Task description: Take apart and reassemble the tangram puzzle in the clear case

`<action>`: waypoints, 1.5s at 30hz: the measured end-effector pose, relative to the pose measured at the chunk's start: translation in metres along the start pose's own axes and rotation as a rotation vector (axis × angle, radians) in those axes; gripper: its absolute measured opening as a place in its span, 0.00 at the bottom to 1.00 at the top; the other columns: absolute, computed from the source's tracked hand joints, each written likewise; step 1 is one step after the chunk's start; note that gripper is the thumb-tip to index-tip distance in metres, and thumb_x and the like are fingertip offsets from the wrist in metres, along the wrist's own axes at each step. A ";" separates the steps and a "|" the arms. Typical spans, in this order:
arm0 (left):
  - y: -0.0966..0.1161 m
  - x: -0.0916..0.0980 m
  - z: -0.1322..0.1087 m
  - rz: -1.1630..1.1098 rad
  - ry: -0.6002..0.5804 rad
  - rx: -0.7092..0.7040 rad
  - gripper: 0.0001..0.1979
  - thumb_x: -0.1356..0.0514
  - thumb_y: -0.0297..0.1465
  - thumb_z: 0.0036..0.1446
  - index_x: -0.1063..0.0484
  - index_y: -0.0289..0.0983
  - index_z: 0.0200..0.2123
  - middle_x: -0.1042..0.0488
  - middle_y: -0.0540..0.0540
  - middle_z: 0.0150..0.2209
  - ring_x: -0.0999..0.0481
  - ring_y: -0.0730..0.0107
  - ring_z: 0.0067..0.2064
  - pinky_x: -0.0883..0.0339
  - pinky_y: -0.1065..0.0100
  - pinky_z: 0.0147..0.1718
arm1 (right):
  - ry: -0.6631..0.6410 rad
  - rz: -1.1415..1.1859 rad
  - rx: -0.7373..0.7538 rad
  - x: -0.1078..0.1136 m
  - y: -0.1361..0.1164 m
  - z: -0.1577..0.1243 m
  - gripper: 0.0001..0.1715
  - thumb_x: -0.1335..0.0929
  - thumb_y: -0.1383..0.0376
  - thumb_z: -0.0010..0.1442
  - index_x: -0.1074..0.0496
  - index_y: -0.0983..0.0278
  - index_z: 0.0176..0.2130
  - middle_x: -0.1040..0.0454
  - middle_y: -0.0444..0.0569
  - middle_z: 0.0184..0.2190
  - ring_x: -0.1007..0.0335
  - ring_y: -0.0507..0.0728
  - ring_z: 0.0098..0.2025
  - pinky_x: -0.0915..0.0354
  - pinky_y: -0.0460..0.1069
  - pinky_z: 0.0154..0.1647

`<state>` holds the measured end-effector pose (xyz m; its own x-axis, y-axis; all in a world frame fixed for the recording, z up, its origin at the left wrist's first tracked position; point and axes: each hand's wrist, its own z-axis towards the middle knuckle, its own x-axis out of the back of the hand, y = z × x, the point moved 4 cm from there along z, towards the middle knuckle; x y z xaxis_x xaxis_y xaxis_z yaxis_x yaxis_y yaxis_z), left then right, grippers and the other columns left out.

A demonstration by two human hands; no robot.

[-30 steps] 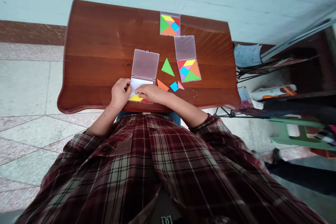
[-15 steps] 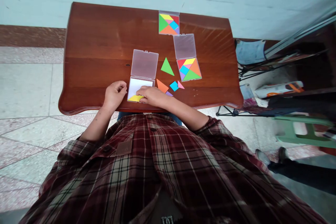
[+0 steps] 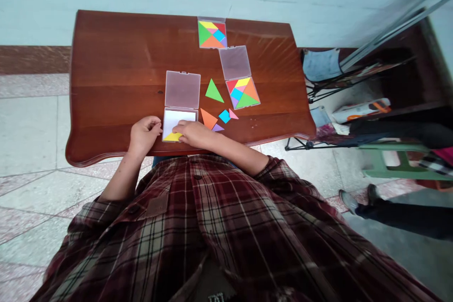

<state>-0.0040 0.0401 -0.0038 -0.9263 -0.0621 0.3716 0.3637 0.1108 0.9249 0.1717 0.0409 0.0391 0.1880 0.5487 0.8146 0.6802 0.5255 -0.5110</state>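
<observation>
An open clear plastic case lies near the front edge of the wooden table, its lid folded back. A yellow triangle sits in its white tray. My right hand rests on the tray's near right corner, fingers pressed down on pieces I cannot make out. My left hand is curled against the case's left edge. Loose pieces lie just right: an orange triangle, a purple triangle, a blue square, a pink triangle and a green triangle.
Two filled tangram cases lie further back: one with its lid open, one at the far edge. To the right stand a green stool, cluttered racks, and another person's shoes. Tiled floor on the left.
My left hand slid off the tray to the case's left edge. The red piece near my right hand is now hidden, and a purple triangle shows beside the orange one. The view shifted right.
</observation>
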 end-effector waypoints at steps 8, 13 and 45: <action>-0.005 0.001 -0.003 0.088 0.083 -0.118 0.04 0.42 0.29 0.52 0.27 0.37 0.30 0.27 0.52 0.24 0.26 0.75 0.26 0.34 0.75 0.27 | 0.458 0.173 -0.297 0.045 0.072 -0.049 0.12 0.37 0.70 0.60 0.28 0.63 0.42 0.26 0.49 0.41 0.31 0.56 0.43 0.38 0.50 0.45; -0.006 0.000 -0.006 0.167 0.143 -0.172 0.05 0.43 0.28 0.53 0.27 0.37 0.31 0.26 0.50 0.28 0.25 0.74 0.29 0.35 0.74 0.29 | 0.592 0.085 -0.613 0.042 0.129 -0.100 0.11 0.35 0.67 0.58 0.27 0.64 0.41 0.25 0.52 0.39 0.31 0.59 0.42 0.37 0.53 0.44; 0.003 -0.015 -0.010 -0.044 0.121 0.019 0.04 0.43 0.26 0.50 0.28 0.36 0.28 0.29 0.53 0.23 0.26 0.77 0.23 0.33 0.76 0.24 | 0.427 -0.171 -0.755 0.038 0.128 -0.099 0.21 0.42 0.58 0.67 0.25 0.65 0.39 0.22 0.58 0.38 0.28 0.61 0.38 0.42 0.50 0.35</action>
<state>0.0121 0.0316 -0.0055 -0.9222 -0.1863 0.3390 0.3201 0.1244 0.9392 0.3364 0.0645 0.0317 0.1865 0.1324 0.9735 0.9812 -0.0747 -0.1778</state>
